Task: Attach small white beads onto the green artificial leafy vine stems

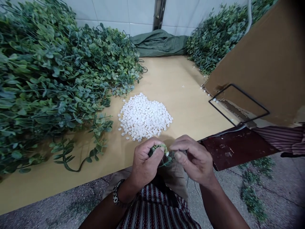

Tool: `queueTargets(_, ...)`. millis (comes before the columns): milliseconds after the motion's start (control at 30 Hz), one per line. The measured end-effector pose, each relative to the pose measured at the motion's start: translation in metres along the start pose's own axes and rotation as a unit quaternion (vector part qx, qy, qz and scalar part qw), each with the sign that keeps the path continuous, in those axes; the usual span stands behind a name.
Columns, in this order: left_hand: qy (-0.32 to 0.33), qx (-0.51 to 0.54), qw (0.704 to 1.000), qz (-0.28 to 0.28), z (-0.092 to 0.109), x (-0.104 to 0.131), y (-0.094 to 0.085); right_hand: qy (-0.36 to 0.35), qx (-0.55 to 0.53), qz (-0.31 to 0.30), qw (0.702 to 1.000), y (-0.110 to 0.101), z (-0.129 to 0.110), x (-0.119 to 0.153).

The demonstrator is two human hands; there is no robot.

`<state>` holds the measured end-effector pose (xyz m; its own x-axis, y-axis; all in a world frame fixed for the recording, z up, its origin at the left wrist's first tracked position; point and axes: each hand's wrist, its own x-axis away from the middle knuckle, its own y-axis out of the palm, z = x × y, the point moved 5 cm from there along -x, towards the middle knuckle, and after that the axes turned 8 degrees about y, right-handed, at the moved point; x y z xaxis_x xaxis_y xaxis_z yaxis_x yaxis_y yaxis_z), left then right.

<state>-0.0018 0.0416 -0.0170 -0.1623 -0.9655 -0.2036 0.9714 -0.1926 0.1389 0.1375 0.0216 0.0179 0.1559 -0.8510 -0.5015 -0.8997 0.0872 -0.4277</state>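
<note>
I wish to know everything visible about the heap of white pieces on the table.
The heap consists of many small, roundish white pieces, plastic-looking, too small to make out in detail. It is low and uneven in outline, with a few strays around its edge. It rests on the tan tabletop, right of the large leafy pile and just beyond the left hand; whether that hand touches it is unclear.

Cool, diffuse light casts soft shadows; the upper-right corner is blackened.
</note>
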Motion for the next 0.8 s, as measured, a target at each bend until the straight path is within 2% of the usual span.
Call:
queueTargets(100, -0.012, -0.009, 1.0, 0.008, -0.001, 0.0, -0.002, 0.021, 0.078, 0.016, 0.997, -0.005, 0.022, -0.017)
queueTargets(200, -0.022, -0.019, 1.0, 0.005, -0.001, -0.001, -0.003, 0.053, 0.192, -0.028, 0.98, 0.003, 0.044, -0.03)
queueTargets(267, -0.028, -0.024, 0.999, 0.003, -0.002, -0.002, -0.004, 0.054, 0.236, -0.039, 0.97, 0.009, 0.05, -0.034)
queueTargets(433, -0.029, -0.023, 0.999, -0.006, -0.004, -0.003, -0.005, 0.032, 0.301, -0.044, 0.952, 0.016, 0.045, -0.033)
queueTargets(667, -0.01, -0.015, 1.0, -0.01, -0.006, -0.001, -0.005, -0.028, 0.384, -0.068, 0.92, 0.008, 0.037, -0.021)
queueTargets(800, -0.007, -0.017, 1.0, -0.013, -0.006, 0.001, -0.005, -0.044, 0.386, -0.07, 0.919, 0.009, 0.036, -0.02)
